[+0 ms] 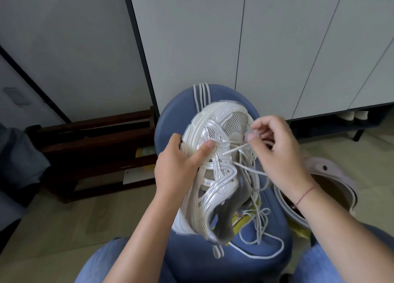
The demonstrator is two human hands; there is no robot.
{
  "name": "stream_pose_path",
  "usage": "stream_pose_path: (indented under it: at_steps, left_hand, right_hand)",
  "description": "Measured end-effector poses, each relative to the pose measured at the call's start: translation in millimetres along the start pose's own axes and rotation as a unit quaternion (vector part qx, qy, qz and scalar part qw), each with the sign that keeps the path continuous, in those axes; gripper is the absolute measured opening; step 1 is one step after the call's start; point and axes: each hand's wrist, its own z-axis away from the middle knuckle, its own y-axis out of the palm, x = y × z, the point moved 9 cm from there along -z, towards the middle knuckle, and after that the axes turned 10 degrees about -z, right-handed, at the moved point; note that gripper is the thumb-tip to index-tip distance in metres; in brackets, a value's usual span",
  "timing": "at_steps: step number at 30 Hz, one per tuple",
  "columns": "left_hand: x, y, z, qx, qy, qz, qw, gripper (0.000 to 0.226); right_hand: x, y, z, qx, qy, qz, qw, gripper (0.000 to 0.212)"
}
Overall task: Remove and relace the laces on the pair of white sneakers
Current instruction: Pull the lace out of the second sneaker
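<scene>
White sneaker (215, 176) held over the blue stool (170, 116), lace part-threaded.
Your left grip (179, 167) clamps the sneaker's side above the stool seat, thumb across the upper; your right grip (279, 152) pinches the lace (236, 149) above the eyelets, slack coiled on the stool's near edge.

Left hand (177, 171) and right hand (281, 154) bare, forearms likewise. Thin red string bracelet (305, 194) on the right wrist (single strand). Light blue denim trousers (100, 261) over both knees.
</scene>
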Motion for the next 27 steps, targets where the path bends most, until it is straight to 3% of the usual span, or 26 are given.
stream_pose_path:
  at_steps: [4, 6, 9, 11, 15, 19, 23, 25, 26, 27]
  left_hand:
    - [-2, 1, 0, -0.003, 0.011, -0.023, 1.000, 0.064]
    - [-2, 2, 0, -0.004, 0.014, -0.022, 1.000, 0.066]
    - [-1, 2, 0, 0.002, 0.013, -0.012, 1.000, 0.067]
    - [1, 2, -2, 0.008, 0.005, 0.011, 1.000, 0.066]
    - [5, 2, -4, 0.010, -0.004, 0.046, 0.999, 0.064]
    - [4, 4, -2, 0.017, -0.007, 0.051, 0.999, 0.070]
    - [1, 5, -1, 0.018, -0.002, 0.040, 0.999, 0.067]
    - [-1, 7, 0, 0.021, -0.001, 0.035, 0.999, 0.067]
    - [-1, 7, 0, 0.022, -0.001, 0.033, 0.999, 0.067]
    - [-1, 7, 0, 0.022, -0.001, 0.029, 0.999, 0.066]
  right_hand:
    - [15, 33, 8, 0.089, -0.101, 0.131, 0.982, 0.029]
    - [16, 40, 9, 0.101, -0.117, 0.125, 0.980, 0.033]
    - [15, 35, 6, 0.107, -0.058, -0.004, 0.993, 0.034]
    - [1, 17, -1, 0.054, 0.031, -0.145, 0.987, 0.027]
    - [-37, -6, -8, -0.075, 0.159, -0.407, 0.896, 0.041]
    - [-44, -8, -6, -0.124, 0.206, -0.493, 0.836, 0.037]
    - [-49, -16, -7, -0.166, 0.228, -0.520, 0.806, 0.032]
    - [-49, -17, -6, -0.171, 0.226, -0.505, 0.815, 0.033]
    - [-47, -21, -6, -0.165, 0.210, -0.459, 0.847, 0.032]
    - [-42, -26, -8, -0.145, 0.179, -0.368, 0.901, 0.030]
